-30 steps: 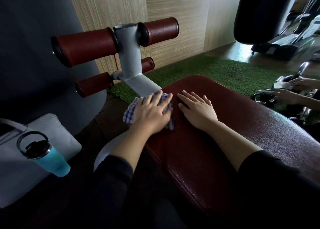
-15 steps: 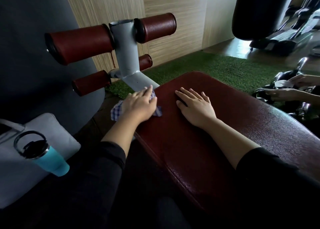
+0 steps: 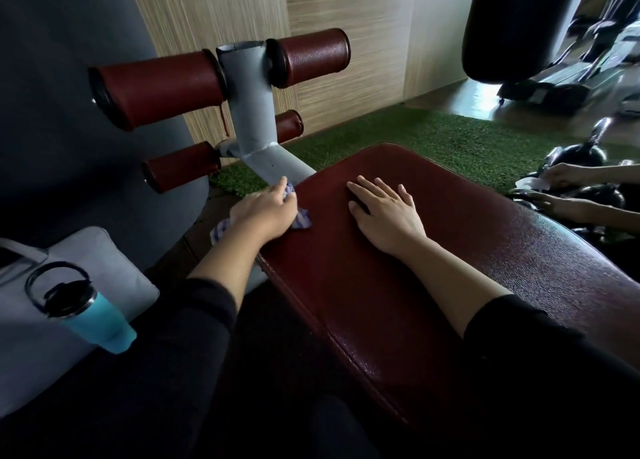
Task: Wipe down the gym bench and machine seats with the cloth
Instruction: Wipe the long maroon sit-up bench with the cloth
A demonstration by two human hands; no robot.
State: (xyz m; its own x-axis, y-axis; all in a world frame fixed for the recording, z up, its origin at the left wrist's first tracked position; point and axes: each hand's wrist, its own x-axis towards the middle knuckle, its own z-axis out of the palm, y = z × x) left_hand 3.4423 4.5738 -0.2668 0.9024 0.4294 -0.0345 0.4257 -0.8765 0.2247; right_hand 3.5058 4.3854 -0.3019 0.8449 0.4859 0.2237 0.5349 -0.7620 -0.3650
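A dark red padded gym bench [image 3: 398, 285] runs from the centre toward the right. My left hand [image 3: 265, 212] grips a blue-and-white checked cloth [image 3: 302, 220] against the bench's left edge, near its far corner; most of the cloth is hidden under the hand, with a bit hanging off the side. My right hand [image 3: 388, 212] rests flat, fingers spread, on top of the pad.
A grey metal post [image 3: 247, 112] with several red foam rollers [image 3: 159, 87] rises just beyond the bench end. A blue bottle [image 3: 86, 316] sits in a grey bag [image 3: 27, 320] at left. Another person's hands [image 3: 561, 188] handle black weights at right. A black punch bag [image 3: 519, 22] hangs above.
My left hand has slid the cloth leftward from the top of the pad to its left edge. The right hand has stayed in place.
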